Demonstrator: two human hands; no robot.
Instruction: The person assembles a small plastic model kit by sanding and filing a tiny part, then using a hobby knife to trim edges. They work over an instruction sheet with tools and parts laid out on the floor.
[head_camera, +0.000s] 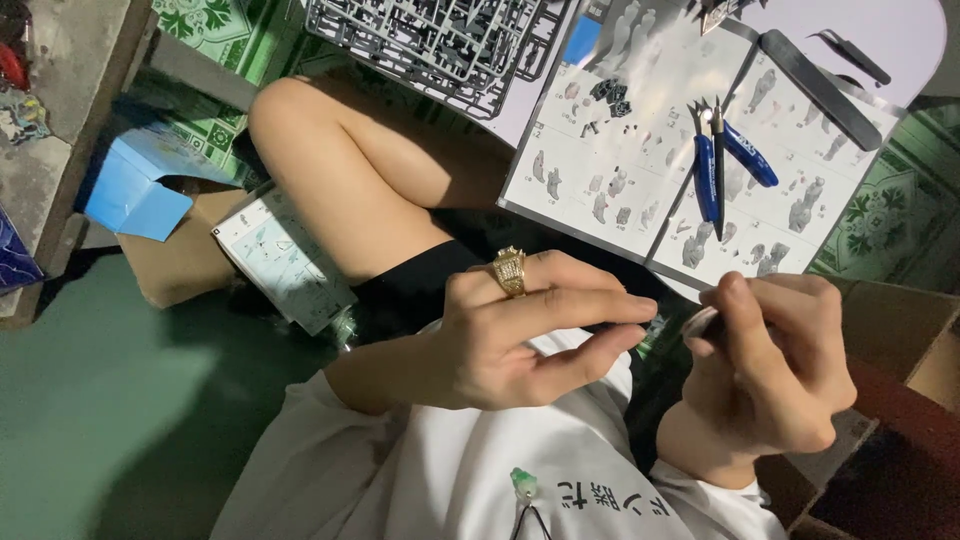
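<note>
Open room: I see bare green floor (120, 420) at the lower left, the widest free stretch; the hands work close above my white shirt (450, 470).
Edges: the instruction sheet (630, 150) ends just above the hands, and a brown cardboard box (890, 330) closes in on the right.
In the way: my bent bare knee (340, 160) rises between the floor space and the sheet.
On the sheet: blue-handled cutters (720, 165) lie on it, with a long dark file (820, 90) and black tweezers (850, 55) further up.
Further off: a grey parts frame (440, 40) sits at the top, a blue box (135, 190) and a small printed sheet (285, 260) to the left.
Left hand (530, 330): fingers curled, thumb and fingertips drawn together; it wears a gold ring (510, 270). What it pinches I cannot tell.
Right hand (770, 370): thumb and fingers pinching a small grey piece (700, 322).
Piece: at the right fingertips, just beside the left fingertips, over my lap.
</note>
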